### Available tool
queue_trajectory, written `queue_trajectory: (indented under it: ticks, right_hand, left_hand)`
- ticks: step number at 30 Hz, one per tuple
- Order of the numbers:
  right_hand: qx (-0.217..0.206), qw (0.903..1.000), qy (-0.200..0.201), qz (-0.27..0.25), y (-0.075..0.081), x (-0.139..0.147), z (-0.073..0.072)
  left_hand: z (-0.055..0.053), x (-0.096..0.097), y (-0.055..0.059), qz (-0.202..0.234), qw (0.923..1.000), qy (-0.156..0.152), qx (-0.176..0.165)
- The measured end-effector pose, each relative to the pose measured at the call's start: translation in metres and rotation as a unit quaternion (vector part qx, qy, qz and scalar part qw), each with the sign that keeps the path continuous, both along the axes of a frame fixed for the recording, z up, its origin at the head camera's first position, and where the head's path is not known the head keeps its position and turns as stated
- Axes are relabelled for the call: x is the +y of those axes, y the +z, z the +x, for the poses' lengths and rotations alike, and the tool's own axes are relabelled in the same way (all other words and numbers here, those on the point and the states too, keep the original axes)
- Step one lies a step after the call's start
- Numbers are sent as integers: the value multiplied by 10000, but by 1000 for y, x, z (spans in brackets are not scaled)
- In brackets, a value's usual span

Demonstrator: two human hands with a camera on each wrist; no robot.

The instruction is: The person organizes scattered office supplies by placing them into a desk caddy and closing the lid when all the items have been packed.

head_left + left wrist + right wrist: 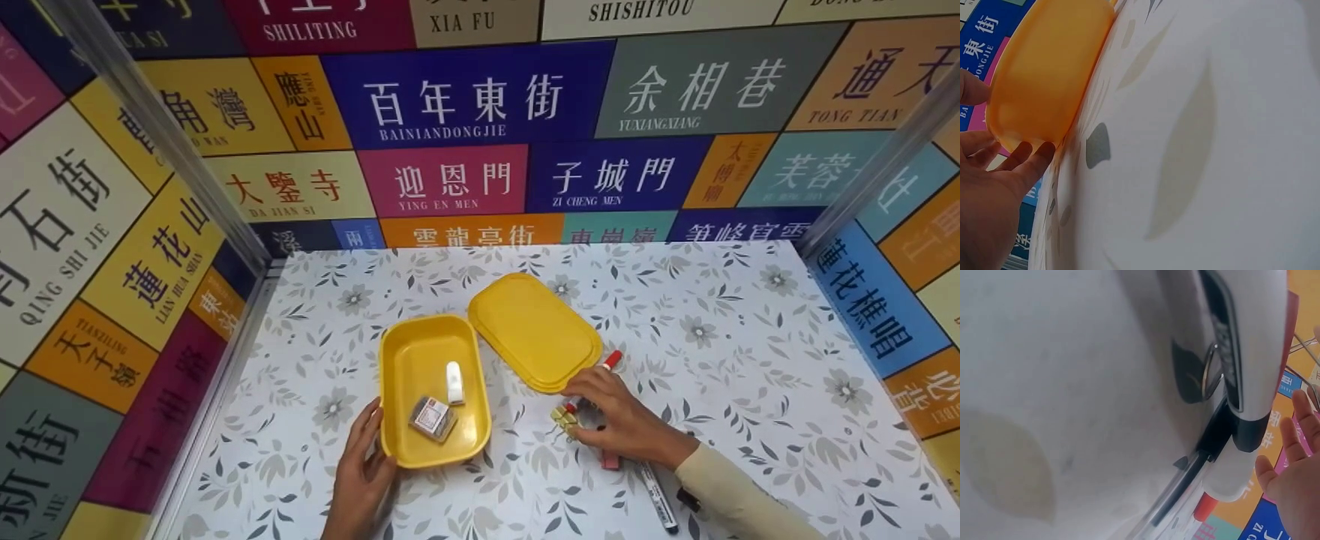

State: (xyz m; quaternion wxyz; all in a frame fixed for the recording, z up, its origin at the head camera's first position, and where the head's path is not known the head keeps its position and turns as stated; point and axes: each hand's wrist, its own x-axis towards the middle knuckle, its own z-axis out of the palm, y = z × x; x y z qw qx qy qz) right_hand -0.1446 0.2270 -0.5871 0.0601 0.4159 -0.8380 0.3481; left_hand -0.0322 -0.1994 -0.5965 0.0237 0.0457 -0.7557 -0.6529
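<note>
From afar I see a yellow box [409,375] at the left hand [362,461]; by the right hand [628,424], a yellow lid [534,330], golden clips [562,420] and a red cap [613,360]. Under both, the white surface [757,367] carries grey leaves.

White floral-print table [750,390]; from centre: open yellow plastic box [420,364], 9 o'clock; flat yellow plastic lid [534,326], 12; white black-ended marker [657,499], 4–5.

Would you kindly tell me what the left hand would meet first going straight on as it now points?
Most likely the outer wall of the yellow container; the left hand already appears to touch it, with no gap visible.
</note>
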Motion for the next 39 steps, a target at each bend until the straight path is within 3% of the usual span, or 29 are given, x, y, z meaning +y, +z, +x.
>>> queue_trajectory:
  ticks: [7,14,26,34,39]
  right_hand:
    - [-149,9998,-15,163,-3,1,-1]
    - [-216,9995,58,219,-6,3,-3]
    - [-60,9987,373,336,-4,1,-8]
    - [-140,9975,412,557,-2,0,-10]
    - [-466,9953,416,742,-1,0,-11]
  left_hand:
    - [-1,1,1,-74,9998,78,-148]
    - [0,0,-1,86,10000,26,7]
    - [-1,1,-1,-35,10000,65,64]
    - [1,1,-1,229,9997,3,110]
    - [3,2,0,402,9991,-55,125]
